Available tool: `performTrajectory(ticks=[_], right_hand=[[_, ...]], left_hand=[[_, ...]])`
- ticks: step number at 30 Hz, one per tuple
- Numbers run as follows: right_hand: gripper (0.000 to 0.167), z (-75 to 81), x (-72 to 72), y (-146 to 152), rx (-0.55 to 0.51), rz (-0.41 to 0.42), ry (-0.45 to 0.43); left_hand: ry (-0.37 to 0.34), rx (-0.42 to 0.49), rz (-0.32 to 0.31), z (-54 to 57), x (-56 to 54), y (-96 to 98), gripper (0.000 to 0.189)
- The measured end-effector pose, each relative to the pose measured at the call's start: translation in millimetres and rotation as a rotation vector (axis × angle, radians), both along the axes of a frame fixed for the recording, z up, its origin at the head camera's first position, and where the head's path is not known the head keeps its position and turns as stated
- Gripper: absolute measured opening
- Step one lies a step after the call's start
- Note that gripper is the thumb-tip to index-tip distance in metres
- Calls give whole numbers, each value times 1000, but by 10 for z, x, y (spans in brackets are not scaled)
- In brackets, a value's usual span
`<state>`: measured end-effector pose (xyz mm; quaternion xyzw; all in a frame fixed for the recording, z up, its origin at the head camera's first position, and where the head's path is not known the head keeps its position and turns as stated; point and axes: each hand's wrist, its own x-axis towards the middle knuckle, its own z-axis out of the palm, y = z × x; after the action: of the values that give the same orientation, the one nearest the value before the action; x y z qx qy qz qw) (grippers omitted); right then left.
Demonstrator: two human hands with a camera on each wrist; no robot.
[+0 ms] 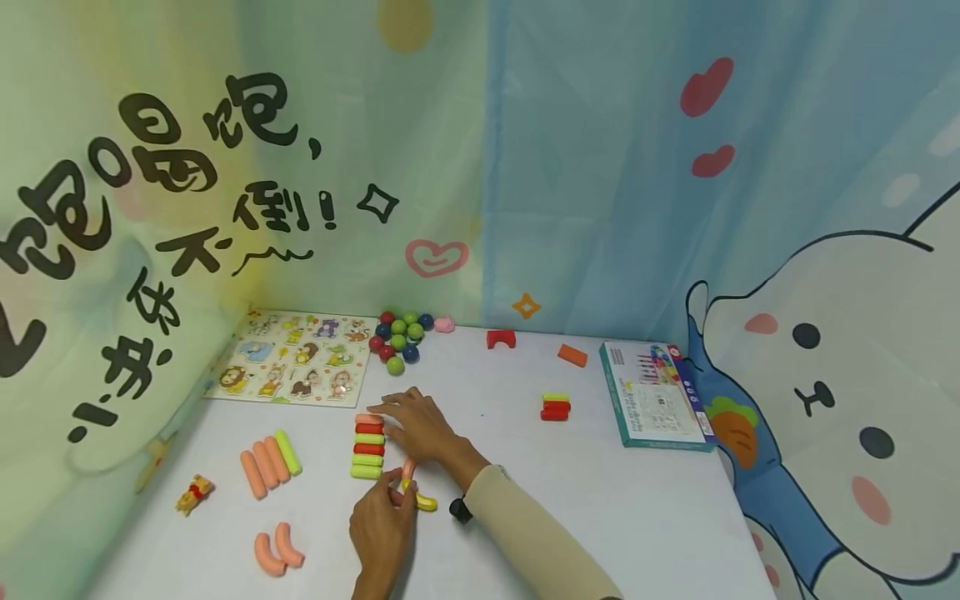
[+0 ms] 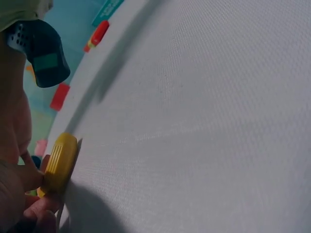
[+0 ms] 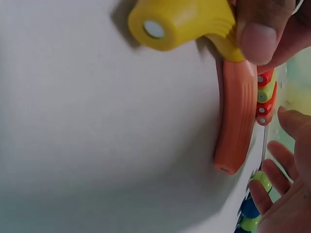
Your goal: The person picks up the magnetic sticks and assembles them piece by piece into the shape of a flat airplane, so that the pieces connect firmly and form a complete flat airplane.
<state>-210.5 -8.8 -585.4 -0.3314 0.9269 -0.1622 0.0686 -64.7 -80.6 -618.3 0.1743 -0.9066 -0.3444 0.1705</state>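
Note:
My left hand (image 1: 384, 525) pinches a curved yellow toy rod (image 1: 426, 503) between thumb and fingers, low over the white table. End to end with it is a curved salmon-pink rod (image 3: 236, 116); a pale round spot shows on the yellow one's free end. My right hand (image 1: 417, 427) reaches across from the right, its fingers loosely extended and holding nothing. Its fingertips are by the top of a column of short straight rods (image 1: 368, 448) in pink, red and lime. Whether they touch that column cannot be made out.
Pink and lime rods (image 1: 264, 468), two curved pink rods (image 1: 271, 556) and a bear figure (image 1: 195, 494) lie left. Behind are a picture board (image 1: 292, 358) and coloured balls (image 1: 399, 327). To the right are stacked rods (image 1: 555, 408), red (image 1: 501, 338) and orange pieces (image 1: 572, 356), and a box (image 1: 656, 396).

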Motion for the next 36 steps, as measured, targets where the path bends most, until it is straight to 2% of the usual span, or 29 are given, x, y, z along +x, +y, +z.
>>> performTrajectory(ticks=[3,6,12,16,20,23,28,32,36], right_hand=[[47,-20,-14,-1,24,47,5],[47,-65,-33,24,43,60,28],[38,-177,-88,181,-34,-63,39],[23,-207,-113,262,-88,-143,111],[16,-206,-121,276,-103,-183,151],[15,-197,-117,270,-112,-211,117],[24,-188,-108,324,-97,-278,39],[20,-157,-81,441,-99,-357,-20],[20,-125,-43,564,-121,-411,-63]], left_hand=[[2,-4,5,-8,9,18,26],[1,-9,3,-11,3,29,26],[27,-17,-8,-14,-11,16,27],[29,-45,-21,4,-40,-22,27],[59,-88,-28,27,-110,-60,27],[93,-111,-30,47,-179,-87,28],[107,-142,-68,77,-318,-125,31],[98,-177,-143,82,-431,-140,39],[79,-240,-236,78,-535,-123,29]])
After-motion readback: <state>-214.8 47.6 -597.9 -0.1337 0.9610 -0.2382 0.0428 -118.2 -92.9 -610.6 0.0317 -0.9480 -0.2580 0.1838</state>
